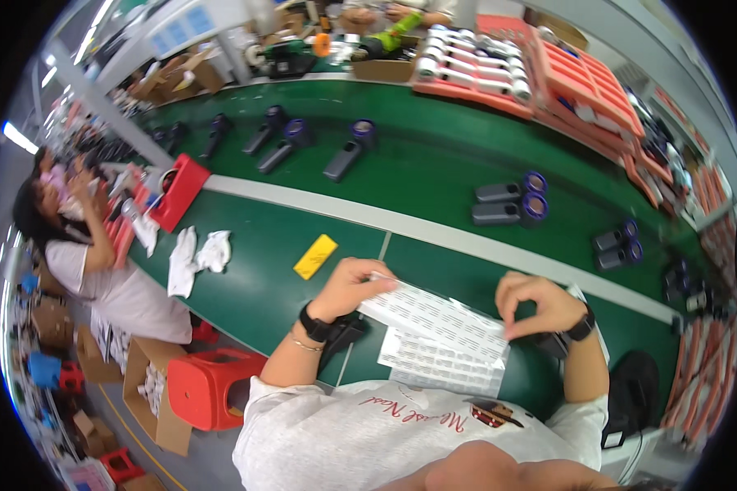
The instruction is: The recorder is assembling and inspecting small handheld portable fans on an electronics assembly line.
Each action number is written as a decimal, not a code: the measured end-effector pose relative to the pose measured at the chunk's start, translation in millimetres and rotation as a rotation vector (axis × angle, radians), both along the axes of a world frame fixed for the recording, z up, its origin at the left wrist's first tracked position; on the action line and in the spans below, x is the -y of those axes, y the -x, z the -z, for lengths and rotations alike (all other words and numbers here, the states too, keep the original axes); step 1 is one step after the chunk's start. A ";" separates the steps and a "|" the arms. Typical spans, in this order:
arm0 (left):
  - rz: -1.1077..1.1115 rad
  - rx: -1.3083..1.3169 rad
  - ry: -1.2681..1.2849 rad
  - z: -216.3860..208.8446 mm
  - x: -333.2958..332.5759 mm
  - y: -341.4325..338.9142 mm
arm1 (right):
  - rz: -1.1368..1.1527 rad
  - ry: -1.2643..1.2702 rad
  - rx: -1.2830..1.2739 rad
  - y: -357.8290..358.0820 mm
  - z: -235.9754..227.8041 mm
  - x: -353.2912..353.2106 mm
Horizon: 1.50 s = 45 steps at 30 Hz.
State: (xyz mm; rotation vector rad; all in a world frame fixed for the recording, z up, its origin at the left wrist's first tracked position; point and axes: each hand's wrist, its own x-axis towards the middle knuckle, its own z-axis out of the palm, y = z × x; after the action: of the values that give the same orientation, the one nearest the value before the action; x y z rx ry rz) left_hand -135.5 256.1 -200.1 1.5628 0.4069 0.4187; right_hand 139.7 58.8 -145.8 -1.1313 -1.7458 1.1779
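Note:
A white sheet of printed labels (438, 317) is held up at a slant over the green table. My left hand (355, 288) is closed on its upper left end, thumb on top. At its right end my right hand (540, 304) makes a pinch, thumb and forefinger meeting at the sheet's corner. Beneath it, more label sheets (446, 360) lie on the table close to my body. A dark object (344, 334) lies partly hidden by my left wrist. Another dark thing (551, 344) shows under my right hand; its kind cannot be made out.
A yellow card (315, 256) and white gloves (185, 260) lie left on the table. Several grey and purple handheld device bodies (350, 151) sit on the green conveyor (418, 172) beyond. Orange trays (585, 82) are stacked far right. A co-worker (98, 254) stands left, near a red stool (213, 386).

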 end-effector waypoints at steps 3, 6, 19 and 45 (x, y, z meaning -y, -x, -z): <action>-0.001 -0.004 0.055 9.1 -5.4 10.8 | -0.022 0.018 -0.082 4.8 -3.5 -6.1; 0.020 0.029 0.025 4.0 -11.1 12.4 | 0.032 0.044 -0.199 11.2 5.0 -11.5; 0.086 0.059 -0.078 -7.1 -16.3 17.6 | 0.105 0.304 -0.242 35.3 17.5 -36.5; 0.096 -0.160 -0.715 -2.6 -37.2 9.9 | 0.269 0.301 -0.823 7.4 101.4 -60.1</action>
State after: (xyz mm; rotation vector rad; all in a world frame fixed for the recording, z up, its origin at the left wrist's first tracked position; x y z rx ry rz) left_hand -145.4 293.3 -197.4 2.3117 0.3155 0.3850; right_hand 132.3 119.0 -247.2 -0.8235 -0.7896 1.4799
